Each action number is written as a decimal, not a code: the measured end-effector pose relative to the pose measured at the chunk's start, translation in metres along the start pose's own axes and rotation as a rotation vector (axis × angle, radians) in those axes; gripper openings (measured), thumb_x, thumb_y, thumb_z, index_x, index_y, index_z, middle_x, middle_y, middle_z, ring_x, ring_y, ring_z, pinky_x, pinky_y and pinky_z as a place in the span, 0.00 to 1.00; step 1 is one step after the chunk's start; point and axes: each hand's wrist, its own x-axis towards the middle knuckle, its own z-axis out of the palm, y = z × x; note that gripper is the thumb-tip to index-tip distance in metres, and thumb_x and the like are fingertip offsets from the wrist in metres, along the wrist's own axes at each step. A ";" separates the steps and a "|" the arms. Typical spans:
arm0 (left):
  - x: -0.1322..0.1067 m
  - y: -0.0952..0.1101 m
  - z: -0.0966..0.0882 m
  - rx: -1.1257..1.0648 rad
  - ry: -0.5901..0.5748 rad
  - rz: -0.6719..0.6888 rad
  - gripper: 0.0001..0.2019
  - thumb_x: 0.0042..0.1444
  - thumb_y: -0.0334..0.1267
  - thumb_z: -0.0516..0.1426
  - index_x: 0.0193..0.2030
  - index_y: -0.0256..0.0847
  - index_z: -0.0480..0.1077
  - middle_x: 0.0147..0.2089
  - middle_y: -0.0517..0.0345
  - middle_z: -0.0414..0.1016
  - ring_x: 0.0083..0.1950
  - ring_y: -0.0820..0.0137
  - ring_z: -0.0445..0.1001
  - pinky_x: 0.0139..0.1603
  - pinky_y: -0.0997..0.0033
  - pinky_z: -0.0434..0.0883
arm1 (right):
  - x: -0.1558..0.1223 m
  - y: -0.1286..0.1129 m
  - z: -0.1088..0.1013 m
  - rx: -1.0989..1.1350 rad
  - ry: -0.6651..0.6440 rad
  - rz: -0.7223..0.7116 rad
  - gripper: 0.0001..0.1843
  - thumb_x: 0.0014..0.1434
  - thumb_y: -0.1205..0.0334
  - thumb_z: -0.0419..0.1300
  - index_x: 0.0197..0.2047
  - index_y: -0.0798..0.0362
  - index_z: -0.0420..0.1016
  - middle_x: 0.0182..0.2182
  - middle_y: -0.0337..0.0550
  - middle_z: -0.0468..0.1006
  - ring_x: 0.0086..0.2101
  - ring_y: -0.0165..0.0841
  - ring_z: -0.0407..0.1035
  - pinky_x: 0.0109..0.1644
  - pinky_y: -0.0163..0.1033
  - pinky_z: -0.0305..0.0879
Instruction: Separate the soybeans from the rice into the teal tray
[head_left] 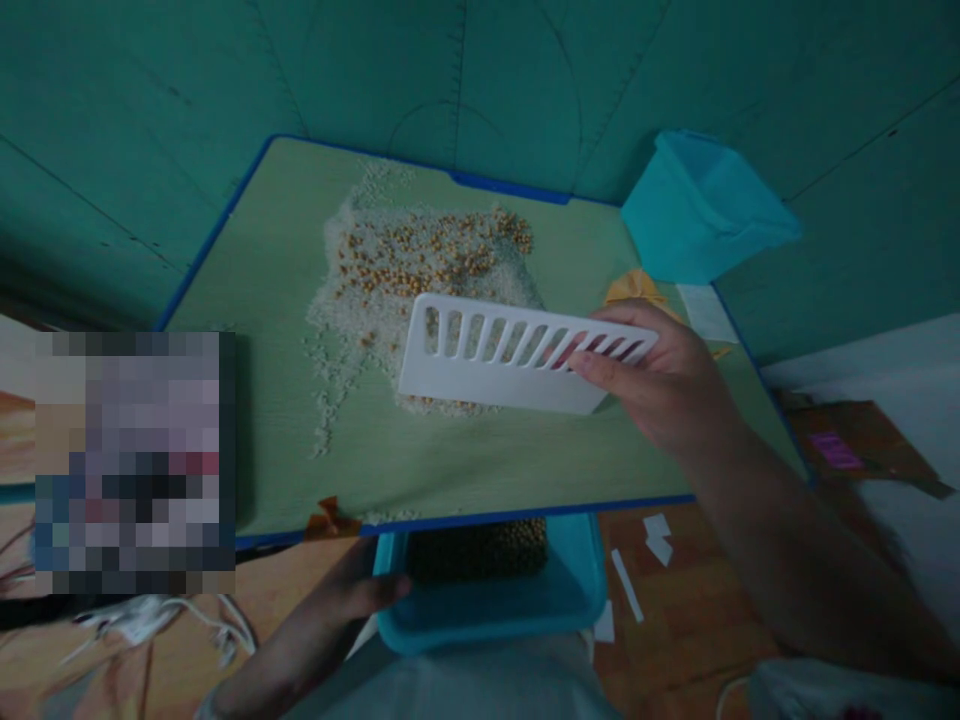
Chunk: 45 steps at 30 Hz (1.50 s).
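My right hand (664,375) grips the right end of a white plastic basket (495,385) with a row of slots along its side, tilted low over the table. Behind and partly under it, a spread of white grains like rice (352,300) lies on the board, mixed with yellow-brown beans (450,265) that look like soybeans. Below the table's front edge, my left hand (367,590) is closed on the left rim of a blue plastic tray (487,635), thumb over the edge. Beans (517,550) lie inside this tray, whose back part is hidden under the table.
The pale green table (285,400) has a blue edge. At its back right corner stands a turquoise bin (682,220), near orange tape (637,285). A cardboard piece (870,450) is at right. Paper scraps (658,540) and white cables (217,620) lie on the floor.
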 end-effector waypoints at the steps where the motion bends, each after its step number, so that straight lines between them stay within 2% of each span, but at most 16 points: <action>1: -0.001 0.001 0.001 0.008 0.015 0.006 0.24 0.41 0.35 0.66 0.49 0.47 0.76 0.53 0.55 0.82 0.68 0.50 0.59 0.64 0.51 0.58 | -0.003 -0.002 0.001 -0.005 0.008 -0.004 0.07 0.51 0.59 0.68 0.36 0.43 0.76 0.27 0.31 0.76 0.25 0.27 0.68 0.25 0.32 0.63; 4: -0.003 0.001 0.003 0.029 0.040 0.029 0.22 0.41 0.34 0.67 0.47 0.48 0.77 0.55 0.56 0.81 0.69 0.50 0.57 0.65 0.51 0.57 | -0.020 -0.011 0.001 0.003 0.034 -0.005 0.06 0.53 0.57 0.67 0.37 0.42 0.76 0.28 0.32 0.76 0.25 0.28 0.69 0.26 0.33 0.64; 7: -0.002 0.001 0.003 0.023 0.065 0.043 0.22 0.42 0.35 0.66 0.48 0.48 0.76 0.56 0.56 0.79 0.69 0.49 0.57 0.65 0.49 0.56 | -0.043 -0.022 0.002 0.031 0.022 0.056 0.05 0.55 0.59 0.65 0.37 0.41 0.76 0.28 0.33 0.77 0.26 0.30 0.71 0.26 0.34 0.67; 12: 0.002 0.000 0.001 0.049 0.023 0.079 0.21 0.42 0.36 0.66 0.47 0.47 0.77 0.55 0.54 0.80 0.68 0.47 0.58 0.64 0.49 0.57 | -0.059 -0.035 0.010 0.004 -0.112 0.198 0.06 0.53 0.63 0.66 0.34 0.42 0.75 0.25 0.34 0.76 0.22 0.30 0.69 0.22 0.33 0.64; 17: 0.004 -0.005 -0.002 0.030 0.009 0.069 0.23 0.42 0.34 0.66 0.49 0.46 0.76 0.54 0.53 0.81 0.67 0.46 0.60 0.63 0.47 0.59 | -0.052 -0.034 0.018 0.004 -0.192 0.328 0.05 0.52 0.63 0.66 0.33 0.46 0.74 0.23 0.35 0.74 0.22 0.28 0.67 0.22 0.31 0.64; 25: -0.002 -0.003 0.002 0.034 0.052 0.076 0.26 0.44 0.33 0.63 0.54 0.44 0.73 0.57 0.52 0.79 0.65 0.49 0.63 0.62 0.51 0.61 | -0.052 -0.029 0.020 0.045 -0.201 0.360 0.06 0.52 0.65 0.65 0.34 0.47 0.75 0.25 0.35 0.78 0.23 0.29 0.70 0.24 0.31 0.66; 29: 0.001 -0.001 0.002 0.053 0.042 0.087 0.23 0.42 0.33 0.65 0.49 0.45 0.76 0.53 0.54 0.82 0.60 0.48 0.70 0.62 0.51 0.61 | -0.050 -0.030 0.023 0.051 -0.214 0.377 0.06 0.51 0.64 0.66 0.35 0.47 0.75 0.25 0.36 0.78 0.23 0.30 0.71 0.23 0.32 0.66; 32: 0.002 0.000 0.002 0.071 0.047 0.086 0.20 0.41 0.34 0.65 0.46 0.45 0.78 0.51 0.54 0.83 0.58 0.47 0.71 0.62 0.49 0.61 | -0.046 -0.029 0.024 0.051 -0.231 0.386 0.05 0.52 0.63 0.66 0.34 0.47 0.74 0.26 0.37 0.79 0.24 0.31 0.72 0.24 0.33 0.66; 36: 0.002 0.001 0.002 0.105 0.046 0.087 0.20 0.41 0.35 0.64 0.46 0.44 0.78 0.52 0.53 0.82 0.61 0.45 0.67 0.62 0.48 0.60 | -0.038 -0.022 0.027 0.059 -0.198 0.378 0.07 0.50 0.62 0.67 0.34 0.47 0.74 0.25 0.35 0.79 0.23 0.29 0.71 0.23 0.32 0.65; 39: 0.002 0.001 0.000 0.135 0.047 0.090 0.20 0.41 0.36 0.64 0.45 0.44 0.79 0.53 0.53 0.82 0.62 0.44 0.66 0.63 0.48 0.59 | -0.030 -0.011 0.031 0.094 -0.172 0.370 0.11 0.50 0.57 0.68 0.36 0.47 0.74 0.26 0.35 0.79 0.23 0.30 0.71 0.23 0.33 0.65; 42: 0.002 0.000 -0.003 0.150 0.071 0.093 0.20 0.41 0.36 0.64 0.45 0.45 0.79 0.55 0.54 0.80 0.64 0.45 0.64 0.63 0.50 0.58 | -0.019 -0.004 0.034 0.162 -0.143 0.309 0.13 0.49 0.55 0.68 0.38 0.46 0.73 0.29 0.36 0.80 0.27 0.32 0.74 0.28 0.36 0.69; 45: 0.000 -0.001 -0.006 0.158 0.052 0.082 0.21 0.42 0.36 0.64 0.47 0.45 0.77 0.57 0.54 0.79 0.67 0.47 0.59 0.64 0.51 0.57 | -0.008 -0.006 0.030 0.166 -0.057 0.252 0.11 0.50 0.58 0.68 0.37 0.44 0.72 0.30 0.34 0.79 0.29 0.33 0.74 0.32 0.38 0.70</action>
